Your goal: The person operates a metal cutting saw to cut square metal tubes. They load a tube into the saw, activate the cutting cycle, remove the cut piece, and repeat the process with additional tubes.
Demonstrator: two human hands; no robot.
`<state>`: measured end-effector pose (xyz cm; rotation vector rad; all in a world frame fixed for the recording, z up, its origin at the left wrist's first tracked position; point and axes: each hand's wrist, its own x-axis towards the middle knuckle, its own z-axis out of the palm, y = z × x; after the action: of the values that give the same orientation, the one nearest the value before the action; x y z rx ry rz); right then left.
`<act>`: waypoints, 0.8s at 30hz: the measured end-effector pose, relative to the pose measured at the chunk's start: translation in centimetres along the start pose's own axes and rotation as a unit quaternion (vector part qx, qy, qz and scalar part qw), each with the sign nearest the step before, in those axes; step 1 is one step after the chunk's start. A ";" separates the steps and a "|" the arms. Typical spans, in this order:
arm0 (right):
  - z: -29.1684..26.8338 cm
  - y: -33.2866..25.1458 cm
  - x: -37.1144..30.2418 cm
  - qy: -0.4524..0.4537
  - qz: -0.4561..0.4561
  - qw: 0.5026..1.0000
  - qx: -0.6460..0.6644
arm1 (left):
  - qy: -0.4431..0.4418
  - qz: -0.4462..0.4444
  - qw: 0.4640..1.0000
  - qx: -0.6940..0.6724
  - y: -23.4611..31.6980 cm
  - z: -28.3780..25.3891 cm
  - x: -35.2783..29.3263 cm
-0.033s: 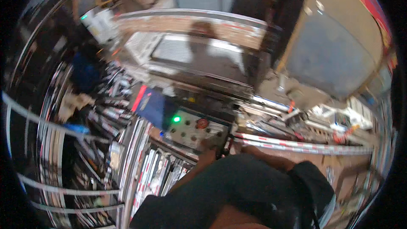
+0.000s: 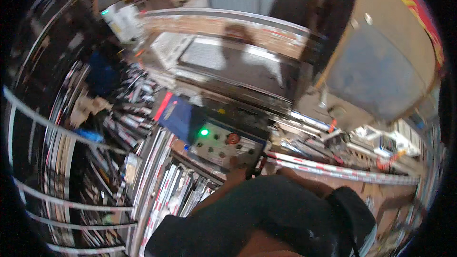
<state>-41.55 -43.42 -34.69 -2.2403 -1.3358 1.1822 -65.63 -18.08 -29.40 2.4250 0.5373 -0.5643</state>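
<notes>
The left hand point(image 2: 236, 173) is at the near edge of the button-studded control panel point(image 2: 224, 146), the right hand point(image 2: 288, 174) nearby; their grip cannot be told. Left of the panel, the blue, red-edged sheet point(image 2: 175, 117) bears marks too blurred to read.

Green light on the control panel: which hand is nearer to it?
Left. The left hand is blurred at the near edge of the control panel, below and right of the green light. The right hand, partly hidden, is farther right.
</notes>
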 end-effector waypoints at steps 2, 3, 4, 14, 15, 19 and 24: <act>0.8 3.4 -0.1 -0.065 0.052 0.996 -0.038 | 0.043 -0.010 0.999 0.002 1.3 -0.6 -0.5; 1.2 4.8 0.3 -0.047 0.061 0.997 -0.012 | 0.065 -0.015 0.998 0.001 2.5 -1.6 -1.3; 0.8 5.1 0.5 -0.055 0.034 0.997 -0.050 | 0.073 -0.019 0.997 0.008 2.5 -1.1 -1.0; -1.8 3.6 3.2 -0.125 -0.002 0.984 -0.130 | 0.029 -0.057 0.996 -0.065 0.2 0.8 1.7; -1.8 3.6 3.1 -0.123 -0.002 0.984 -0.128 | -0.020 -0.087 0.992 -0.090 0.3 0.3 1.7; -1.9 3.6 3.3 -0.117 -0.006 0.985 -0.125 | 0.021 -0.075 0.996 -0.043 1.6 -1.1 0.6; -1.8 3.6 3.5 -0.112 -0.013 0.986 -0.119 | -0.011 -0.074 0.994 -0.076 2.2 -3.1 -0.2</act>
<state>-37.14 -42.19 -37.45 -2.2943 -1.6673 1.3631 -63.87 -17.88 -25.97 2.2447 0.7287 -0.5882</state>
